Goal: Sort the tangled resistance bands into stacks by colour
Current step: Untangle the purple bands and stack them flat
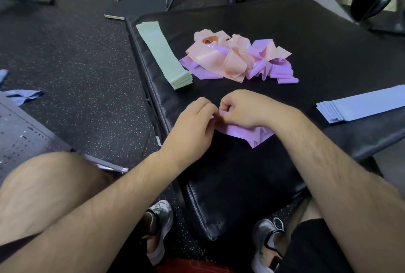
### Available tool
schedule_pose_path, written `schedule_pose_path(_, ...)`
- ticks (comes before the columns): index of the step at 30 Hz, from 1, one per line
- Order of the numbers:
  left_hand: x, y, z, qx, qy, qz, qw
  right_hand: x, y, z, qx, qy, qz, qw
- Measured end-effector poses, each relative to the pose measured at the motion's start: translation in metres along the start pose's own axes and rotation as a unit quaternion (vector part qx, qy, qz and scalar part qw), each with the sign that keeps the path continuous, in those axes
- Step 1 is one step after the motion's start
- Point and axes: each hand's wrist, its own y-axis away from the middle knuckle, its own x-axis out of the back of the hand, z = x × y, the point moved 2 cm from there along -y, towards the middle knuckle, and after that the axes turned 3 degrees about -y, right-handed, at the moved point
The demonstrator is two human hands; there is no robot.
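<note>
A purple band point(245, 133) lies crumpled on the black padded mat point(317, 53) right in front of me. My left hand point(192, 123) pinches its upper edge, and my right hand point(243, 108) grips the same edge with curled fingers, the two hands almost touching. Beyond them sits a tangled heap of pink and purple bands point(236, 60). A flat stack of green bands point(163, 53) lies along the mat's left edge. A flat stack of blue bands point(361, 103) lies at the right.
The mat's left edge drops to the speckled rubber floor point(76, 53). A loose blue band point(24, 95) lies on the floor at far left, beside a perforated metal panel point(22, 136). Gym equipment stands along the back. My knees and shoes are below.
</note>
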Motion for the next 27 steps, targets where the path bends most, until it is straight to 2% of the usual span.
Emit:
schedule_pose_path(8,-0.009,-0.002,-0.005,0.020,-0.017,-0.034,0.999,0.005,0.010,0.000,-0.008,-0.015,-0.011,1.000)
schedule_pose_path(27,-0.016,-0.002,-0.001,0.039,-0.065,-0.028,0.997,0.037,0.041,0.028,-0.066,0.000,-0.031,0.997)
